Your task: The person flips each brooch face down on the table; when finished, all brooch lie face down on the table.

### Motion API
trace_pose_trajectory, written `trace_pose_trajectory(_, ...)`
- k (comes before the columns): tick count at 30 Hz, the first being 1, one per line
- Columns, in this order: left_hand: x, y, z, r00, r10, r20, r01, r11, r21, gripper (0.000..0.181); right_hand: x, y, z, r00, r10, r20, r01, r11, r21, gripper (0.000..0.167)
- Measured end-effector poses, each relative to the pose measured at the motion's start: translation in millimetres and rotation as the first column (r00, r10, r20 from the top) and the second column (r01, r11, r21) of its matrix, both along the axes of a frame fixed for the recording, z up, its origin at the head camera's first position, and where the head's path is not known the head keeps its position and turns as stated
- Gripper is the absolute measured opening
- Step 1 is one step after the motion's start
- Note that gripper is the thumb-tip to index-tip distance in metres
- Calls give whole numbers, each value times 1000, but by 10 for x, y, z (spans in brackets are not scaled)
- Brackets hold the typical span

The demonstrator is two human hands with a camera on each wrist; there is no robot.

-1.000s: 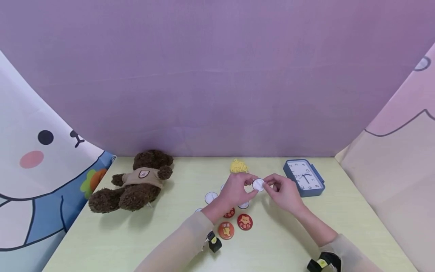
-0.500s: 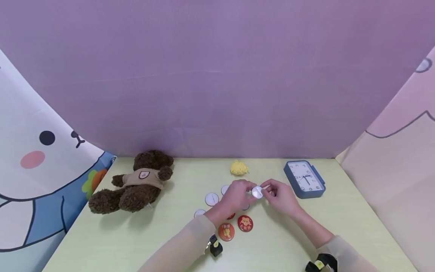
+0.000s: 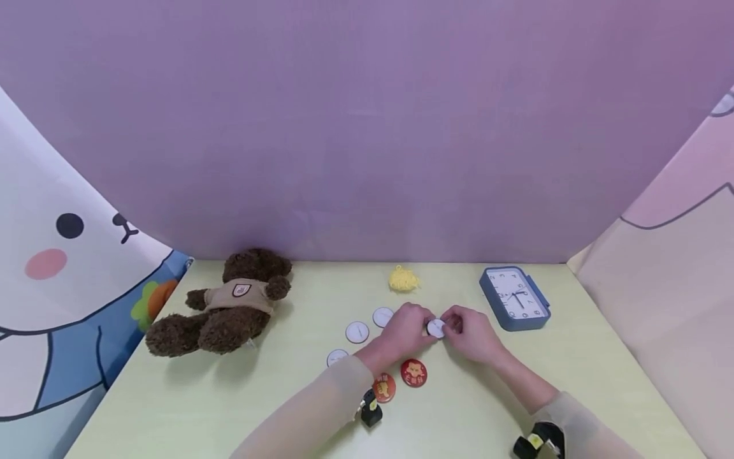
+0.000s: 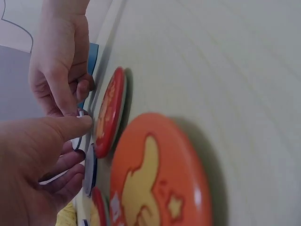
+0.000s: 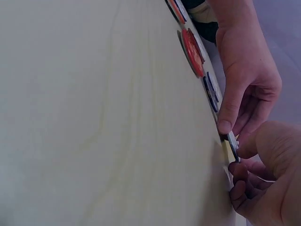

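A round badge, white back up (image 3: 436,328), is pinched between both hands just above the table. My left hand (image 3: 406,331) grips its left edge with thumb and fingers; my right hand (image 3: 473,333) pinches its right side. In the right wrist view the badge (image 5: 233,146) is seen nearly edge-on between the fingertips. White-backed badges (image 3: 357,332) lie to the left of my left hand. Nearer the front are a red badge (image 3: 414,373) and an orange badge (image 3: 384,387), the latter partly behind the left wrist's camera. The left wrist view shows the orange badge (image 4: 157,174) up close.
A brown plush bear (image 3: 237,306) lies at the table's left. Behind the hands sits a yellow yarn-like item (image 3: 404,279). A blue square clock (image 3: 515,298) rests at the back right. Purple cloth (image 3: 367,140) hangs behind the table (image 3: 172,401).
Both hands have lowered slightly with the badge. The right fingers have shifted on its back, and the head view has moved a little.
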State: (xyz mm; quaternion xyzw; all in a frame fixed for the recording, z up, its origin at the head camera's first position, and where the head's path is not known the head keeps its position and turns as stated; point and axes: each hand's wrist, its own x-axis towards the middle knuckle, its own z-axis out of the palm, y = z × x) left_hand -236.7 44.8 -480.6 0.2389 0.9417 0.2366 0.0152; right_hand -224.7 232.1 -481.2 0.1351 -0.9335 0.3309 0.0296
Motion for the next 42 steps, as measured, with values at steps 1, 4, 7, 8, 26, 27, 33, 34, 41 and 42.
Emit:
trace_pose_trajectory(1, 4, 10, -3, 1000, 0, -3, 0, 1000, -9, 30, 0, 2, -6, 1000, -8, 8, 8, 1000, 7, 8)
trace_pose_trajectory(4, 21, 35, -1, 1000, 1, -1, -1, 999, -33, 30, 15, 5, -27, 999, -26, 21, 25, 999, 19, 7)
trace_pose_trajectory(7, 37, 25, 23, 1000, 4, 10, -3, 999, -54, 36, 23, -4, -55, 999, -30, 11, 30, 999, 24, 8)
trace_pose_trajectory(8, 38, 6, 31, 1000, 2, 9, -2, 998, -55, 37, 25, -9, -60, 1000, -28, 1, 28, 999, 26, 8)
trace_pose_trajectory(26, 373, -1143, 234, 1000, -30, 5, 30, 999, 34, 31, 299, -502, 172, 954, 295, -60, -292, 955, 55, 13)
trace_pose_trajectory(27, 408, -1173, 228, 999, -37, 4, 36, 999, 21, 31, 313, -536, 174, 949, 312, -49, -308, 948, 76, 14)
trace_pose_trajectory(33, 534, -1211, 159, 998, -59, -7, 59, 998, -32, 33, 381, -697, 163, 937, 348, -29, -337, 923, 185, 22)
trace_pose_trajectory(34, 542, -1202, 142, 998, -58, -4, 58, 997, -41, 32, 390, -719, 159, 938, 345, -25, -334, 922, 195, 23)
trace_pose_trajectory(41, 559, -1157, 71, 999, -35, -35, 33, 998, -59, 23, 421, -867, 153, 943, 333, -30, -317, 919, 232, 21)
trace_pose_trajectory(42, 557, -1159, 69, 999, -32, -44, 30, 998, -48, 22, 419, -882, 153, 943, 331, -33, -316, 922, 224, 20)
